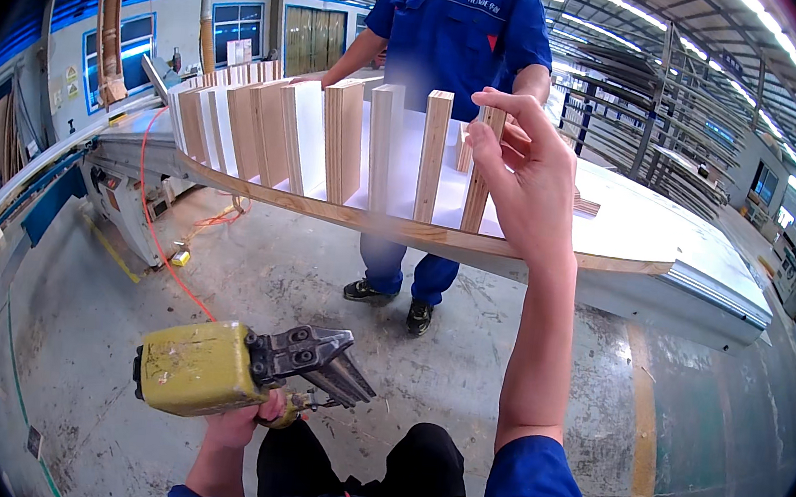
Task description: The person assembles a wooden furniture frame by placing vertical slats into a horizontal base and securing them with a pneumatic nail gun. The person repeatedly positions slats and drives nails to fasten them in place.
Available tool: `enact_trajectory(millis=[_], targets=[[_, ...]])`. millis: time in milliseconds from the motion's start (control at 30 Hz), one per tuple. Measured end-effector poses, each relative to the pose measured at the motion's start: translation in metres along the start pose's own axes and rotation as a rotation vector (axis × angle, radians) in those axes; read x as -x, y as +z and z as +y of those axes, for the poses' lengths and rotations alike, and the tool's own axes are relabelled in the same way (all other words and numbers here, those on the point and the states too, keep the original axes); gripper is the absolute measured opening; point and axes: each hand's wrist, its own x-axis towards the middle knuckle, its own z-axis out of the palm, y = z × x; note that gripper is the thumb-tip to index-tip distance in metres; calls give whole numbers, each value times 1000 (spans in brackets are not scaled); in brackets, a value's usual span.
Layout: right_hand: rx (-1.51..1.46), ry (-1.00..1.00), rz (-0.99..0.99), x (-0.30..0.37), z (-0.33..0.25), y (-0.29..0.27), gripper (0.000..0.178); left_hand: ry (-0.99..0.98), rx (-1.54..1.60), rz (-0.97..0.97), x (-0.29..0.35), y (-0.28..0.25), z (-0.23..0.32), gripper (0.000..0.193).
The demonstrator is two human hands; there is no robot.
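Observation:
In my left hand (pixel 250 414) is a yellow and black nail gun (pixel 201 369), held low in front of my legs, its nose pointing right. My right hand (pixel 528 160) reaches out to the bench, thumb and forefinger around the upper end of an upright plywood block (pixel 476 194). Part of that block is hidden behind the hand. To its left stands another narrow plywood block (pixel 433 155), then a row of several more, some with pale faces, along a curved plywood edge (pixel 324 210). The base panel (pixel 614 223) under them is white on top.
Across the bench stands a co-worker in blue (pixel 458 41), one arm behind the row. An orange-red air hose (pixel 149 232) runs from the bench to the nail gun. Loose wood pieces (pixel 585 206) lie right of my hand. Racks of long stock (pixel 636 109) stand behind.

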Motion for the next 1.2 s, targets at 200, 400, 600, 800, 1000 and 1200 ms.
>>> enact_trajectory(millis=[200,400,600,800,1000,1200], targets=[[-23,-55,4,4,8,2,26,34,-25,48,2,6,-2,51],[-5,-73,68,5,16,8,24,54,-9,67,0,6,9,59],[71,-89,39,6,19,9,23,185,46,86,-23,14,24,57],[79,-104,26,5,22,8,26,208,82,66,-39,27,20,49],[137,-61,39,9,24,8,29,169,34,96,-32,24,-2,36],[-48,-58,58,3,-1,18,19,186,79,41,-32,20,6,51]])
